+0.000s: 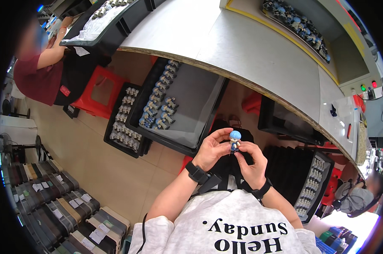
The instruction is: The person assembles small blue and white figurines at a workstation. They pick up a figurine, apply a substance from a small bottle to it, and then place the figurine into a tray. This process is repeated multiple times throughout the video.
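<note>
A small figurine (234,142) with light blue hair and a dark blue and white outfit is held upright in front of my body. My left hand (213,149) grips it from the left, with thumb and fingers closed about its side. From the right, my right hand (251,160) pinches its lower part between thumb and fingers. Beyond my left hand stands a black tray (187,110) with a grey lining, where several similar blue-haired figurines (157,93) lie in rows along its left side.
A long grey-white workbench (242,46) curves across the far side, bearing a bin of figurines (297,25). A second tray of pale parts (126,118) is at left, near a red stool (100,91) and a seated person (43,67). Stacked crates (51,203) fill the lower left.
</note>
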### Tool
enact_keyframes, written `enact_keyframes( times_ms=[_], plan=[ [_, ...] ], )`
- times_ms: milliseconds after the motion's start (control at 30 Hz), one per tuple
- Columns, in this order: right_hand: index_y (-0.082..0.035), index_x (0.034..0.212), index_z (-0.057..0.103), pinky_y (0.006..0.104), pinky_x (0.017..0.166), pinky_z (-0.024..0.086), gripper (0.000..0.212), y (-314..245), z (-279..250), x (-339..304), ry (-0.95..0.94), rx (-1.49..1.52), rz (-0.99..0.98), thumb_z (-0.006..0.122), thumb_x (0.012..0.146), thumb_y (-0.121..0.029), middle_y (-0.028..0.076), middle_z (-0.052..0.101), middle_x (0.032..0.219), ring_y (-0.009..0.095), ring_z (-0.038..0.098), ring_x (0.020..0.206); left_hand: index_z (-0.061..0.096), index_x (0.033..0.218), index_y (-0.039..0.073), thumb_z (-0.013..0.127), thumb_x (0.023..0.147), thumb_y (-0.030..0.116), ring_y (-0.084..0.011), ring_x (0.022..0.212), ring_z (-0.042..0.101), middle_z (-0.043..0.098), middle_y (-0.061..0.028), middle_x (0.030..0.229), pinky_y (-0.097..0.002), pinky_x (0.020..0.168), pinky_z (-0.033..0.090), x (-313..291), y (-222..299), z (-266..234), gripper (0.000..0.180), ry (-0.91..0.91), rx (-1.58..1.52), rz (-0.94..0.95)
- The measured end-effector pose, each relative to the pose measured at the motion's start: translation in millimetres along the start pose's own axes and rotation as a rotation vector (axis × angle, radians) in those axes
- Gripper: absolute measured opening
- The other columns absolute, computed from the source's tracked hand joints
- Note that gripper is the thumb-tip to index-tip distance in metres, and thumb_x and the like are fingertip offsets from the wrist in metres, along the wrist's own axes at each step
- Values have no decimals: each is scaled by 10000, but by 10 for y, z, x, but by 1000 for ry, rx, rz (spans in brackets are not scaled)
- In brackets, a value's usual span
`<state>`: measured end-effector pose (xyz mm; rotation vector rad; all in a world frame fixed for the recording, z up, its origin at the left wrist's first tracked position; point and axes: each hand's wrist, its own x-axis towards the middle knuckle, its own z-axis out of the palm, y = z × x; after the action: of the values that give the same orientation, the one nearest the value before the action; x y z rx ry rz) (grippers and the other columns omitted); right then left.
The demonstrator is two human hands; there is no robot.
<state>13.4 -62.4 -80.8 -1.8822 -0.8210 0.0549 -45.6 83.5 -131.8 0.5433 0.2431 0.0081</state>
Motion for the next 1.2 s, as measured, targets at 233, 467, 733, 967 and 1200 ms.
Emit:
enact_keyframes(
  times_ms=[233, 467, 733, 967, 1200],
  plan=[
    [-5, 919, 639, 319, 797, 496, 229, 54, 44, 27, 30, 61, 75, 707, 705, 41, 131, 662, 947, 258, 631, 917, 410, 1336, 49, 593, 830, -60, -181, 1056, 578, 545, -83, 1164, -330, 883, 512, -12, 27, 74, 549, 5, -79, -7],
    [-8, 920, 646, 312, 775, 500, 254, -6, 48, 34, 18, 2, 86, 743, 685, -8, 121, 660, 950, 248, 614, 905, 419, 1338, 68, 567, 826, -87, -170, 1039, 572, 553, -69, 1141, -331, 903, 499, -57, 7, 81, 555, 38, -119, -50],
    [-7, 917, 649, 302, 747, 505, 240, 13, 55, -25, 39, 65, 147, 733, 693, 4, 121, 654, 937, 241, 614, 893, 462, 1309, 83, 523, 845, -44, -163, 1017, 577, 577, -55, 1099, -351, 889, 499, -88, 36, 134, 485, 70, -115, -90],
    [-12, 905, 650, 294, 734, 506, 241, -13, 48, -14, 28, -6, 85, 739, 682, 6, 112, 655, 932, 237, 612, 887, 480, 1292, 85, 511, 850, -26, -136, 977, 580, 591, -31, 1044, -343, 862, 506, -93, 22, 146, 456, 95, -146, -90],
    [-23, 897, 650, 298, 743, 504, 250, -5, 52, -9, 34, -66, 14, 748, 670, 9, 98, 663, 933, 238, 610, 888, 499, 1271, 75, 507, 849, -29, -135, 951, 586, 593, -32, 1021, -340, 848, 516, -95, 30, 171, 434, 98, -151, -75]
  ],
)
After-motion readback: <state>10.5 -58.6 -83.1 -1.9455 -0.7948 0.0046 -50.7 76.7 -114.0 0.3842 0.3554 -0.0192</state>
